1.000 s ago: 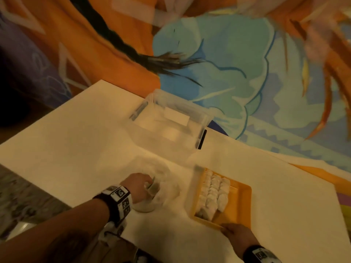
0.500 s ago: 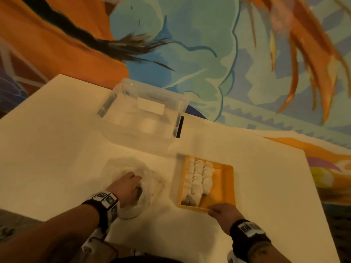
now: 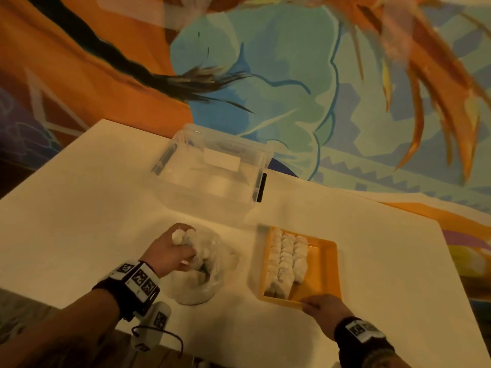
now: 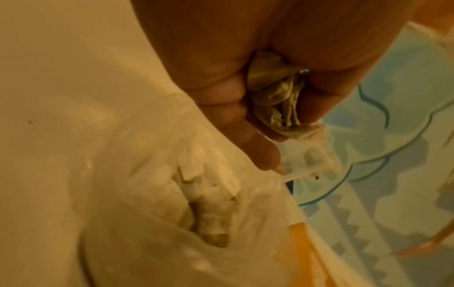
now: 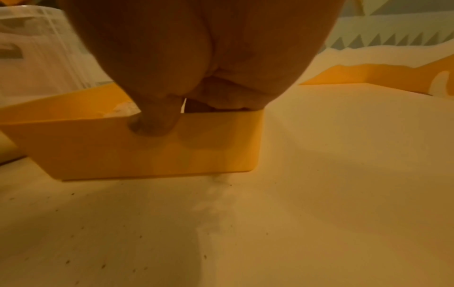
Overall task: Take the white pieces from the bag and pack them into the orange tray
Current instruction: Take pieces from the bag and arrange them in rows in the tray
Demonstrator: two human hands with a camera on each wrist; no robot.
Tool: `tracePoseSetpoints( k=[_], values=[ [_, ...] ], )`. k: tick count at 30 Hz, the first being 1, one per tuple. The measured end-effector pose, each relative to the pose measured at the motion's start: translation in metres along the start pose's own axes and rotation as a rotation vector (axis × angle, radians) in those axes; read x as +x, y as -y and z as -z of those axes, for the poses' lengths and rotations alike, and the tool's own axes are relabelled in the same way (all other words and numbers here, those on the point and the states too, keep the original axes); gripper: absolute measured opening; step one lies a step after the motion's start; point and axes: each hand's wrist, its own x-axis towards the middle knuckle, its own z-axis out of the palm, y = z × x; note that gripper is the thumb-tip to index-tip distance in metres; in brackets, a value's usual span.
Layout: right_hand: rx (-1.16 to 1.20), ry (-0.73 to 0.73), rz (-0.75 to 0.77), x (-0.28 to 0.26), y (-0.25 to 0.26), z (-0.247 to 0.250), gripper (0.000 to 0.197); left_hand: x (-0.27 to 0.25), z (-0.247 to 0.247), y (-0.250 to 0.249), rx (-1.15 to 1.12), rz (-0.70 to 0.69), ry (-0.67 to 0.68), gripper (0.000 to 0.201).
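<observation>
A clear plastic bag (image 3: pixel 204 277) of white pieces (image 4: pixel 211 211) lies on the white table. Just above the bag's mouth, my left hand (image 3: pixel 183 243) has its fingers curled round a few white pieces (image 3: pixel 177 236); the left wrist view shows them bunched in the palm (image 4: pixel 275 97). To the right stands the orange tray (image 3: pixel 328 264), with three rows of white pieces (image 3: pixel 288 258) packed along its left side. My right hand (image 3: pixel 310 304) grips the tray's near wall (image 5: pixel 196 147), thumb (image 5: pixel 152 124) outside and fingers over the rim.
An empty clear plastic box (image 3: pixel 212 168) with a white label stands behind the bag, near the table's far edge. Bare table (image 3: pixel 385 274) lies right of the tray. A patterned floor shows beyond the table.
My left hand has come up out of the bag with white pieces in it. My right hand has stayed on the tray's near edge. The head view has shifted.
</observation>
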Motion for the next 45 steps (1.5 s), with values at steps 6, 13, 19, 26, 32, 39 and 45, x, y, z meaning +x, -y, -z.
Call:
tracePoseSetpoints(
  k=[6,13,19,26,32,39,45],
  values=[
    [-0.05,0.007,-0.002,-0.01,0.01,0.003,0.036,-0.018,-0.012,-0.027,-0.376,0.031,0.063,0.011],
    [0.161,-0.302,0.133,-0.051,0.059,0.035,0.033,-0.031,-0.071,-0.068,-0.379,0.015,0.291,0.015],
    [0.88,-0.369,0.278,-0.081,0.12,0.055,0.021,-0.035,-0.128,-0.082,-0.192,-0.098,0.43,0.019],
    [1.124,-0.41,0.181,-0.081,0.097,0.063,0.012,-0.035,-0.156,-0.085,-0.208,-0.081,0.427,0.019],
    [1.194,-0.508,0.257,-0.078,0.061,0.083,0.012,-0.029,-0.166,-0.088,-0.136,-0.127,0.274,0.029],
    [1.268,-0.408,0.302,-0.074,0.032,0.1,0.01,-0.028,-0.195,-0.094,0.056,-0.234,0.246,0.021],
    [0.998,-0.438,0.413,-0.058,0.011,0.097,0.017,-0.027,-0.231,-0.092,0.271,-0.33,0.238,0.008]
  ],
)
